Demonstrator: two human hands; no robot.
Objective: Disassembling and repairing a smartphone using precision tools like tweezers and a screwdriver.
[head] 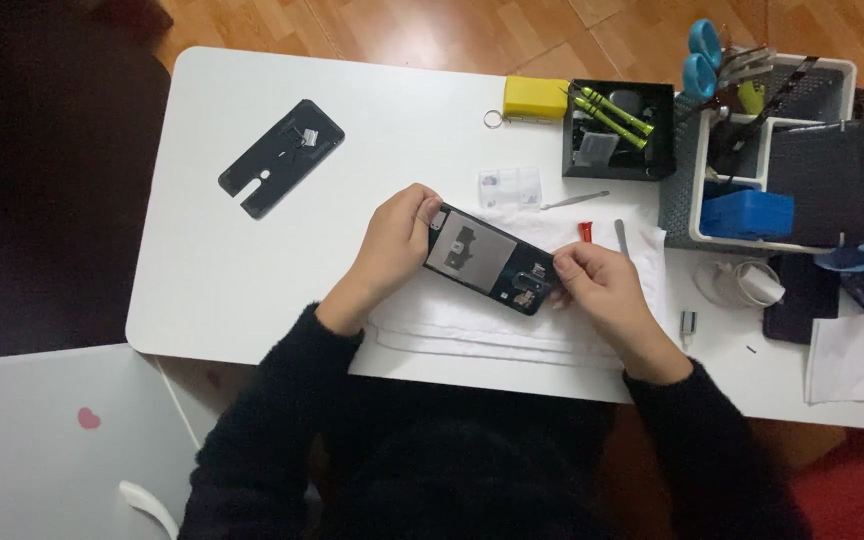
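- your left hand [392, 240] pinches the upper-left end of the opened phone [490, 262], fingers closed on its corner. your right hand [602, 285] pinches the lower-right end, thumb and fingers shut on the edge.
- the phone sits between both hands, held just over the folded white cloth [512, 320] near the front edge of the white table [252, 260]. can't tell if it touches the cloth or floats just above.
- step looks like mid-teardown: back is off, you're steadying or turning the body to work on the internals.
- next move, my read: free one hand for a tool while the other keeps the phone flat; small parts are exposed, so keep it over the cloth.
- phone look: dark frame, tilted diagonally, grey plate across the middle, dark boards and small metal bits at the lower end.
- just beyond: metal tweezers [574, 200], a small red piece [585, 232], a clear packet [509, 187].
- far left: the black back cover [280, 158], well apart.
- far edge: yellow block [535, 97], black tray [620, 130] with green-handled screwdrivers [612, 113], white organizer [772, 140].
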